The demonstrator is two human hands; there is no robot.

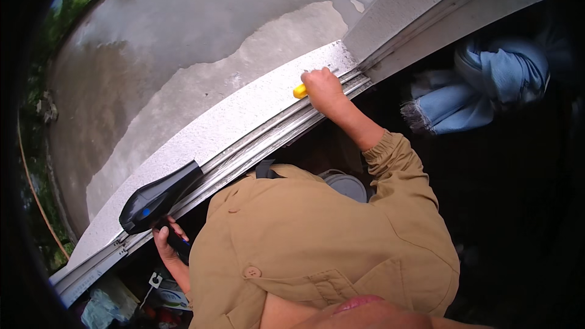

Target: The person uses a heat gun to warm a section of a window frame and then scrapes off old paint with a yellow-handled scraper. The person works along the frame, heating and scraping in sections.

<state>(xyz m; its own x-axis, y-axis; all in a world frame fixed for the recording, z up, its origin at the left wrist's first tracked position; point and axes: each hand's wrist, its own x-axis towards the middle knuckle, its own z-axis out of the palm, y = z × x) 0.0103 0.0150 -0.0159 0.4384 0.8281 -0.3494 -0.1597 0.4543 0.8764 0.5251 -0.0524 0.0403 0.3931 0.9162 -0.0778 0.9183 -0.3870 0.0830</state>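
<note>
My right hand (323, 87) is closed around a yellow-handled tool (300, 91) over the speckled pale sill (256, 96), near its right corner. A thin end seems to stick out past the fingers; the tool's kind cannot be told. My left hand (168, 240) grips the handle of a black pistol-shaped appliance (157, 198), perhaps a handheld vacuum or hair dryer, with a blue spot on its side. Its tapered nozzle lies along the metal sliding-window tracks (260, 139), pointing right. The palm is partly hidden by the appliance and my sleeve.
A light blue fringed cloth (498, 82) hangs knotted at right. The window's side frame (438, 13) rises at upper right. Below the sill are a grey round lid (345, 186), a plastic bag (109, 301) and a white hooked piece (155, 279). Patchy grey concrete (205, 77) lies outside.
</note>
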